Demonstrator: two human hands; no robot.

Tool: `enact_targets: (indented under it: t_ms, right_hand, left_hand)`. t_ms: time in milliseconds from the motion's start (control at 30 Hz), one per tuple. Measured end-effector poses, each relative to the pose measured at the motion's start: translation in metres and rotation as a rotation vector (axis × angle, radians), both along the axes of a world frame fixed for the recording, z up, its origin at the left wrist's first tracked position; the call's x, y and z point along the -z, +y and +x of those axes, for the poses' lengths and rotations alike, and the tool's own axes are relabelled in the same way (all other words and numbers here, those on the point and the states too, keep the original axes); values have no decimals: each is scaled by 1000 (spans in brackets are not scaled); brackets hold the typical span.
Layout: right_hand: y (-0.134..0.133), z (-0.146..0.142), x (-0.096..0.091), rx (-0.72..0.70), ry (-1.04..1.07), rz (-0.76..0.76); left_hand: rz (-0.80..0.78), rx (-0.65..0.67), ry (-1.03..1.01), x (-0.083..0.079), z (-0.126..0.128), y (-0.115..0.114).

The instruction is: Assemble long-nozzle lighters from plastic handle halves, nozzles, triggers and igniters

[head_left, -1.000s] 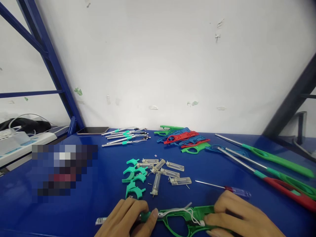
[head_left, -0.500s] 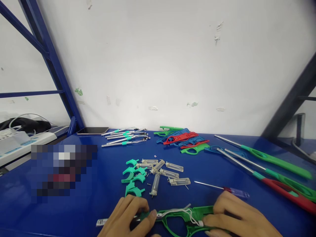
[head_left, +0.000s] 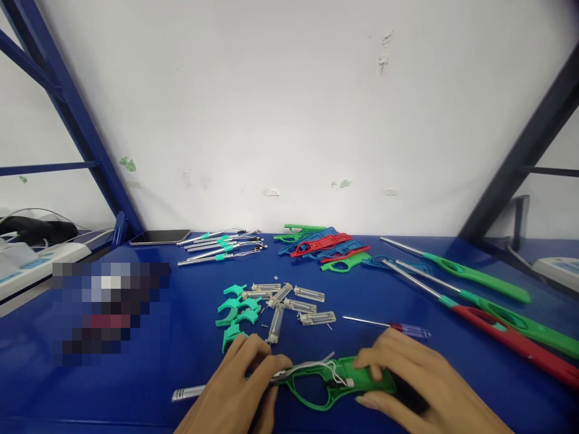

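A green plastic handle shell (head_left: 337,381) with white wires lies on the blue table (head_left: 136,374) near the front edge. My left hand (head_left: 242,386) pinches its left end, where a metal tube (head_left: 187,393) sticks out to the left. My right hand (head_left: 407,380) presses down on the shell's right end, fingers curled over it. Just beyond my hands lie several teal trigger pieces (head_left: 235,310) and several clear plastic tubes (head_left: 294,304). A small screwdriver with a clear and red handle (head_left: 393,327) lies close behind my right hand.
Assembled long lighters in green and red (head_left: 488,307) lie at the right. Coloured handle shells (head_left: 323,246) are piled at the back middle, metal tubes with teal collars (head_left: 221,246) to their left beside a phone (head_left: 158,237). A power strip (head_left: 27,271) sits far left.
The view has shifted a little down and right. Both hands and the green shell now sit higher in the picture, with more of the shell showing; my left fingers have closed further over its end.
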State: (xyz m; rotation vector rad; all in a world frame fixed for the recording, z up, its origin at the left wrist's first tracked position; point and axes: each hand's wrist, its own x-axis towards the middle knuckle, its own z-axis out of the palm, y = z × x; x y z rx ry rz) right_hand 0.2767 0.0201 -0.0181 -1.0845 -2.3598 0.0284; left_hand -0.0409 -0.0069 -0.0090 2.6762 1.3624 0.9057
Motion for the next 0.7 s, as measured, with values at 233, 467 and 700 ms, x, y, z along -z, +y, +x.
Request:
enact_targets:
  t_ms: [233, 467, 700]
  right_hand:
    - [-5, -20, -5, 118, -88, 52]
    - [-5, -27, -12, 61, 40, -164]
    - [-7, -23, -16, -59, 50, -283]
  left_hand:
    - [44, 16, -59, -5, 18, 8]
    - [69, 82, -121, -1, 23, 13]
    - [69, 82, -138, 1, 22, 10]
